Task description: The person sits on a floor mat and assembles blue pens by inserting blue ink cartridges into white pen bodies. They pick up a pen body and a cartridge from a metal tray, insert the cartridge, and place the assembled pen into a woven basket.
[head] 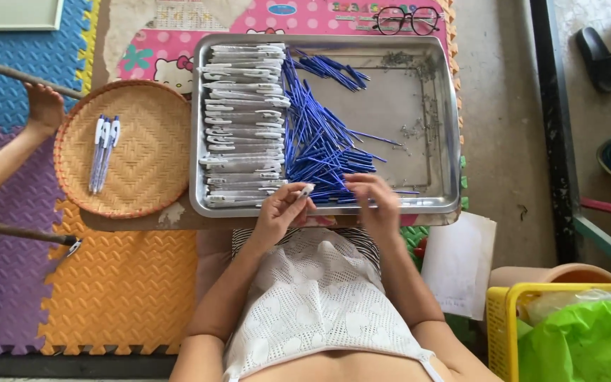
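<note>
A steel tray (447,106) lies in front of me. Its left part holds rows of grey pen barrels (242,120); beside them is a heap of blue pen refills (319,141). My left hand (281,209) is at the tray's near rim, shut on a grey pen barrel (305,190). My right hand (375,199) rests over the near end of the blue refills, fingers curled on them; whether it grips one I cannot tell. A round woven basket (143,177) left of the tray holds three finished white-and-blue pens (103,152).
Another person's hand (42,106) and forearm reach in at the far left beside the basket. Black glasses (406,20) lie beyond the tray. A yellow crate (503,318) with green plastic stands at right. Coloured foam mats (121,283) cover the floor.
</note>
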